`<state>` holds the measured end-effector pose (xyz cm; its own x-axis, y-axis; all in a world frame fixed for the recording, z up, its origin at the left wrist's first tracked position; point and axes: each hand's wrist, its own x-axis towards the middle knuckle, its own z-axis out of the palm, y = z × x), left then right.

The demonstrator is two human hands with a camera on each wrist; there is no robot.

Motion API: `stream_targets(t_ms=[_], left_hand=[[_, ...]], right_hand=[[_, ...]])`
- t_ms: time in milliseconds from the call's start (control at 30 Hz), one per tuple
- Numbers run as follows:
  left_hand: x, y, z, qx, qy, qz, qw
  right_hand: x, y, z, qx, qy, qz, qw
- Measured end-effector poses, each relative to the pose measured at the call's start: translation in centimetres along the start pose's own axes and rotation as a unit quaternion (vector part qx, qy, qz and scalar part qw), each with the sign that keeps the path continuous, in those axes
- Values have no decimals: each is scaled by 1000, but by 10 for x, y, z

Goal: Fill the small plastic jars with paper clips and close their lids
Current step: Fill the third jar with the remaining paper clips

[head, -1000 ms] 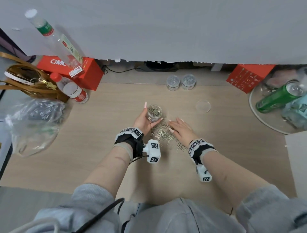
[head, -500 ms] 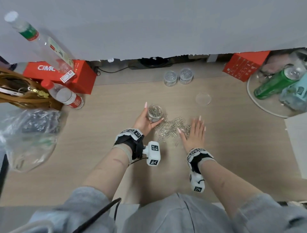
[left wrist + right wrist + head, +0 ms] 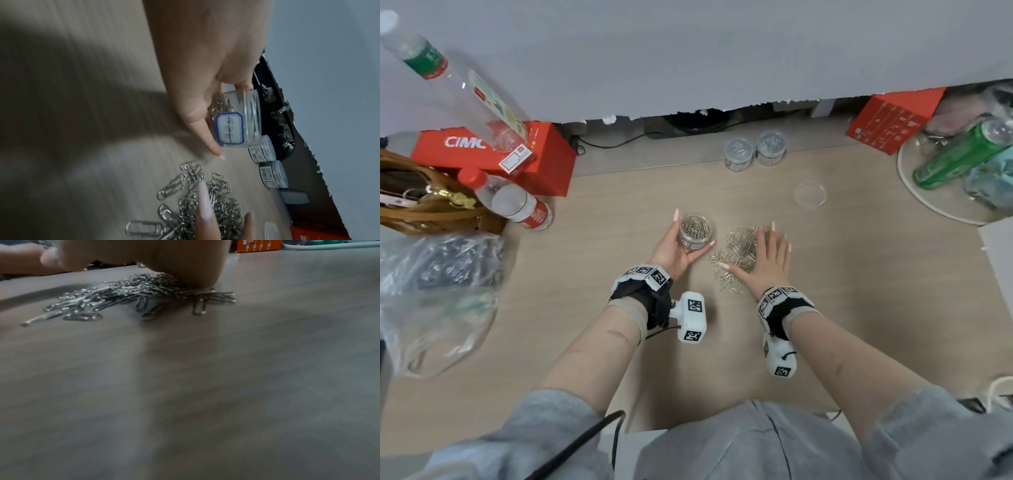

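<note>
Plastic jars (image 3: 755, 152) at the counter's far edge sit lidded; left hand (image 3: 674, 251) grips the part-filled jar (image 3: 695, 232); right hand (image 3: 768, 262) lies flat on loose clips (image 3: 739, 245).

An open clear plastic jar (image 3: 695, 233) stands upright on the desk (image 3: 825, 281), partly filled with silver paper clips; the left wrist view shows a white label with a blue border on its side. Just to its right, a loose pile of paper clips (image 3: 738, 251) lies spread on the desk, a few strays at its near edge. A clear round lid (image 3: 810, 194) lies flat farther back and to the right, apart from the jar. Two closed jars (image 3: 756, 149), both holding clips, stand side by side, touching or nearly so, at the far edge.
</note>
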<state>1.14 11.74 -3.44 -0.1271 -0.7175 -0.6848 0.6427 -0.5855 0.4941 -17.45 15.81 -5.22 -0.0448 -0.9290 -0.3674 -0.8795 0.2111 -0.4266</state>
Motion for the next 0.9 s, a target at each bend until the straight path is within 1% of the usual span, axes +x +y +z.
stream_targets(t_ms=[133,233,333,433,500,600,800,900], left_hand=[[-2,-3,-1,-4,-14,-4,1000],[-6,-4,-4,6,-10,-9,1000],[-5,-3,-12,3,9,-5,1000],[-7,-3,-12,-11,19,12,1000],[-10,-5,-11,-19,11,15,1000],[-13,-7,-14,-5,23,14,1000],[-20,-10,-15,24,8,4,1000],[-19,-13,-16,44,25,-1,999]], right_hand=[[5,-8,11,-36,-14,-13,999],[5,-7,16,-62,12,-29,998],[6,-3,15,4,70,-65,995],[7,-1,15,71,85,-81,991],[8,-2,14,74,80,-74,991],[9,-4,11,62,54,-63,995],[10,-6,8,-24,14,-78,997],[11,-6,6,-37,0,-88,995]])
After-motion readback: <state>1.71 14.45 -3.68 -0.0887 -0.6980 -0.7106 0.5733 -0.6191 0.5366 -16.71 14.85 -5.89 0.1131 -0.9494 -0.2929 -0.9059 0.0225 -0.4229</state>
